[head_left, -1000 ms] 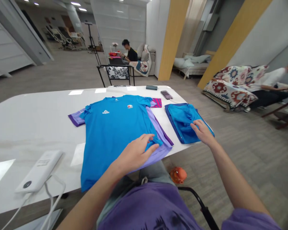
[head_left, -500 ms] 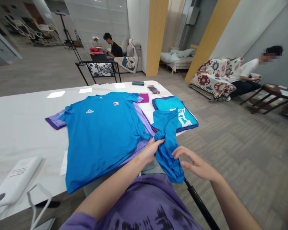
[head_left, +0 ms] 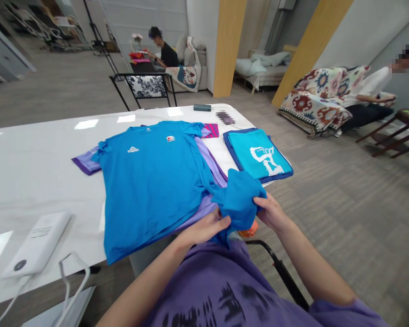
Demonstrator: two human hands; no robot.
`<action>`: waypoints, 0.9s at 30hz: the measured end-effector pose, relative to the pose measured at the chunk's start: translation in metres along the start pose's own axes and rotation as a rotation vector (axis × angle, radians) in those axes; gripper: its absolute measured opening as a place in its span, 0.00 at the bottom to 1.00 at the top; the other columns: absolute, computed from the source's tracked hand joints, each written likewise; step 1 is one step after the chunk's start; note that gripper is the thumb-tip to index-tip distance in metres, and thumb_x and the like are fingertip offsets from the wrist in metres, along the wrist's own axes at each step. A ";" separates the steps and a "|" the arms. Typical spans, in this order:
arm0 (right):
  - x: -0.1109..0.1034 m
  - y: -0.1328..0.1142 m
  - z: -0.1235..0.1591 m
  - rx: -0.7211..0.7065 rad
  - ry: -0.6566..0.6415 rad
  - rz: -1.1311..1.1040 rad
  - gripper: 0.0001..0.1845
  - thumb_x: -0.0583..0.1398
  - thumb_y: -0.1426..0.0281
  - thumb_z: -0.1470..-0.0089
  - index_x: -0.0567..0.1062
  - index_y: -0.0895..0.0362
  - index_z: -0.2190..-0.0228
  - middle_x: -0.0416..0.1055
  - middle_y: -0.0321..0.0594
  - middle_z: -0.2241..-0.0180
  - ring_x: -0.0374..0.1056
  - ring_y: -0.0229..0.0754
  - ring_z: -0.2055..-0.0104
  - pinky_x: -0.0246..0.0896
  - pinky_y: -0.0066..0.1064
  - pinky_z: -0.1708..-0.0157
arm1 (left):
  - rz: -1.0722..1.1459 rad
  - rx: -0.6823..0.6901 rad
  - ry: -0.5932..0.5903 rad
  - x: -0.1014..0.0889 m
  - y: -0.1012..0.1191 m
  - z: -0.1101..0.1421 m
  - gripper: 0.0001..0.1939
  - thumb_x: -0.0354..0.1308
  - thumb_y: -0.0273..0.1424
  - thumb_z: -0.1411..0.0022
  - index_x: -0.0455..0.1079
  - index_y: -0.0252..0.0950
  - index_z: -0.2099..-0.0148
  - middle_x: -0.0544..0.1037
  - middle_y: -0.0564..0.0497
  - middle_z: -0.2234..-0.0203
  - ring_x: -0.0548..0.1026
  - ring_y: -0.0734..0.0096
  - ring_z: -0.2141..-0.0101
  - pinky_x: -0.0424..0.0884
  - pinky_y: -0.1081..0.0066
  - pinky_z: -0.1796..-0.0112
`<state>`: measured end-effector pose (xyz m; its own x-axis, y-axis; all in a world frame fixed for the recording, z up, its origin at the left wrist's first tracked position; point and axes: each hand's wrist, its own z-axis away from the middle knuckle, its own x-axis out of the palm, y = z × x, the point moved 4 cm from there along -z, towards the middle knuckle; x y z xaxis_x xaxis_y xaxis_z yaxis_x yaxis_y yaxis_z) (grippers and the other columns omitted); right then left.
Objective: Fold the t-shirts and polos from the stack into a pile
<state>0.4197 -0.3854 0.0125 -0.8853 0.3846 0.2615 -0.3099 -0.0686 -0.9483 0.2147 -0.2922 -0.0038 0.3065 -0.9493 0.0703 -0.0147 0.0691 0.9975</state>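
A blue T-shirt [head_left: 153,172] lies face up on the white table [head_left: 37,177], over a lilac shirt [head_left: 209,156] whose sleeve and side stick out. From its right side, bunched blue cloth [head_left: 241,197] hangs over the table edge and seems to be part of the same shirt. My left hand [head_left: 207,225] is closed on the lower left of this cloth, close to my body. At its right edge, my right hand [head_left: 272,211] pinches the cloth between thumb and fingers.
Folded shirts [head_left: 259,154] are stacked at the table's right corner. A white device [head_left: 37,245] with a cable lies at the left front. A chair [head_left: 146,88] stands beyond the table. One person [head_left: 167,54] sits at the back, another [head_left: 371,91] on the right sofa.
My right hand was open beside the hanging cloth and now grips its right edge, higher up. The cloth has been lifted and spread between both hands. My view has shifted slightly.
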 end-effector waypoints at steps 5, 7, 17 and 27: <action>0.005 -0.033 0.015 -0.194 -0.385 0.290 0.18 0.78 0.54 0.43 0.88 0.50 0.56 0.86 0.38 0.59 0.81 0.48 0.58 0.79 0.38 0.55 | 0.331 0.028 0.364 -0.023 0.003 0.011 0.45 0.57 0.74 0.33 0.82 0.43 0.36 0.85 0.40 0.40 0.75 0.40 0.30 0.68 0.46 0.27; 0.007 -0.039 0.016 -0.252 -0.424 0.389 0.19 0.77 0.57 0.40 0.86 0.49 0.49 0.85 0.38 0.54 0.80 0.47 0.55 0.78 0.36 0.52 | 0.384 0.043 0.476 -0.032 0.014 0.017 0.38 0.65 0.67 0.32 0.83 0.41 0.39 0.87 0.41 0.46 0.81 0.43 0.37 0.73 0.48 0.32; 0.085 -0.062 0.012 -0.607 -0.135 0.643 0.44 0.76 0.44 0.42 0.66 0.45 0.35 0.71 0.46 0.41 0.72 0.54 0.39 0.72 0.47 0.37 | -0.191 0.270 0.567 -0.054 0.144 0.035 0.18 0.66 0.49 0.22 0.85 0.41 0.52 0.86 0.49 0.59 0.81 0.65 0.58 0.78 0.69 0.53; 0.089 -0.103 -0.020 -0.527 -0.254 1.184 0.08 0.65 0.63 0.31 0.81 0.50 0.53 0.81 0.40 0.59 0.73 0.46 0.62 0.62 0.35 0.63 | -0.704 0.532 0.787 -0.084 0.235 0.067 0.18 0.62 0.50 0.20 0.85 0.44 0.49 0.88 0.48 0.51 0.83 0.58 0.47 0.77 0.62 0.42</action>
<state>0.3793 -0.3259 0.1299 -0.5834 0.1537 -0.7975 0.8117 0.1446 -0.5659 0.1215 -0.2172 0.2256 0.9046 -0.2644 -0.3342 0.0541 -0.7066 0.7055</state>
